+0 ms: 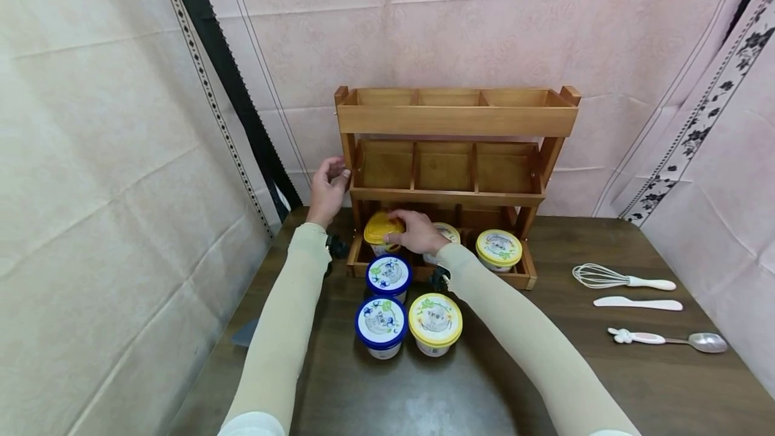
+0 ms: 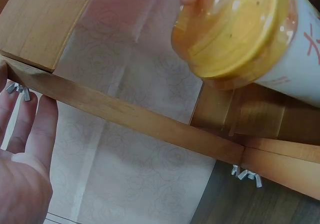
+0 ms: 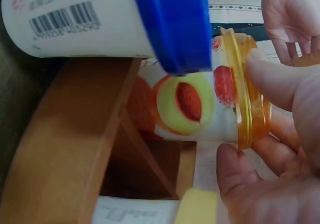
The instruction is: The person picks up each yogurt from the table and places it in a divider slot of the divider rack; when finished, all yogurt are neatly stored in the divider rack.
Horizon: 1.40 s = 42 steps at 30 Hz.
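Note:
In the head view my right hand (image 1: 419, 233) grips a fruit-printed tub (image 1: 377, 229) by its amber-yellow lid, thumb on one side and fingers on the other. The tub is at the left compartment of the bottom tier of a wooden rack (image 1: 457, 120). Peach pictures show on its side in the right wrist view. My left hand (image 1: 327, 192) touches the rack's left upright (image 2: 135, 115), its fingers mostly straight beside a wing nut (image 2: 20, 90). Right in front of the rack stand two blue-lidded tubs (image 1: 380, 321) and a yellow-lidded tub (image 1: 435, 323).
Two more yellow-lidded tubs, one at the right (image 1: 499, 249) and one partly behind my right hand (image 1: 447, 231), sit on the bottom tier. A whisk (image 1: 605, 277), a white knife (image 1: 637, 303) and a spoon (image 1: 705, 342) lie on the table's right side. Cloth curtains (image 1: 454, 25) surround the table.

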Each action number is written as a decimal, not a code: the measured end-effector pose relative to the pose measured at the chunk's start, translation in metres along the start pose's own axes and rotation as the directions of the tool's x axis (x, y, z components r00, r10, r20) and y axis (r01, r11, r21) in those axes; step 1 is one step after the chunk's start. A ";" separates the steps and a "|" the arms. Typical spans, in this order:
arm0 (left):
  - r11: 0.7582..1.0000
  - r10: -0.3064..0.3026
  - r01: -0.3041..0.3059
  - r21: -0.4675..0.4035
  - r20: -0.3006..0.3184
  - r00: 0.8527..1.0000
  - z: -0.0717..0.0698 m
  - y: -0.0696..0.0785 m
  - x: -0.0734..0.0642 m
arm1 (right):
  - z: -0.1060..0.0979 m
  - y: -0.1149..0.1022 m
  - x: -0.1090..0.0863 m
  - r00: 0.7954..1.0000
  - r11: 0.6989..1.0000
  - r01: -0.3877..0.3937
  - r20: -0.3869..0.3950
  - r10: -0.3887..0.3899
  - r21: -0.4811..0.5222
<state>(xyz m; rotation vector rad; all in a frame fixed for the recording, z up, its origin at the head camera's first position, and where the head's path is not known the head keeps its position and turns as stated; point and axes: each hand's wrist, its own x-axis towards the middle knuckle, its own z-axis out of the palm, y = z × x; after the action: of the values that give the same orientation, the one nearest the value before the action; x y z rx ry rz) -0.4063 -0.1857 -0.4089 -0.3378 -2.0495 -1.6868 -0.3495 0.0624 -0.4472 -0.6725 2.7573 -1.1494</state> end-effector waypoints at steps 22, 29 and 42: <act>1.000 -0.005 0.005 -0.007 0.008 1.000 0.000 -0.001 0.000 | -0.024 -0.004 -0.023 1.000 0.999 0.008 0.004 -0.008 0.052; 1.000 0.001 -0.001 -0.005 0.001 1.000 0.000 0.000 0.000 | -0.031 -0.004 -0.039 0.999 0.997 0.042 0.004 -0.043 0.070; 1.000 -0.006 0.006 -0.007 0.006 1.000 -0.001 -0.002 0.000 | -0.045 0.004 -0.077 0.997 0.993 0.067 0.019 -0.070 0.099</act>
<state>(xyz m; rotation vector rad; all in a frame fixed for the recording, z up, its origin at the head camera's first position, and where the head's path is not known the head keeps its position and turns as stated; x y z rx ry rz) -0.4074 -0.1876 -0.4102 -0.3393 -2.0514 -1.6992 -0.2926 0.1269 -0.4254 -0.7689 2.6580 -1.2741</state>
